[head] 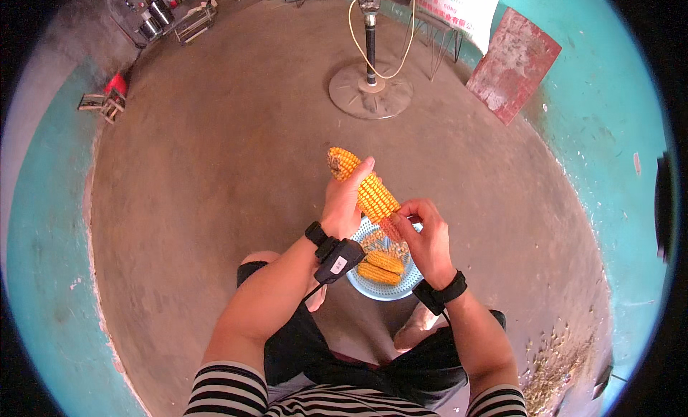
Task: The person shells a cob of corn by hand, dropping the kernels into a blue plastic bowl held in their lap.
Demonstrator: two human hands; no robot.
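Note:
My left hand (344, 199) is wrapped around an ear of dried yellow corn (377, 196), its thumb along the upper side. The ear's tip points up and left; at its lower end some kernels are off and the reddish cob shows. There the bent thumb and fingers of my right hand (424, 229) touch the edge of the kernels; whether they pinch anything is hidden. Beneath both hands a light blue perforated plastic basket (384, 294) holds loose kernels (398, 250) and two yellow ears (378, 273), lying side by side.
The basket is on the concrete floor between my feet. Ahead stands a pedestal fan's round base (371, 102) with a looped cord. A worn red board (514, 64) leans at the turquoise wall. Debris (559, 363) lies scattered at the lower right. A small wooden stool (110, 105) is at the left wall.

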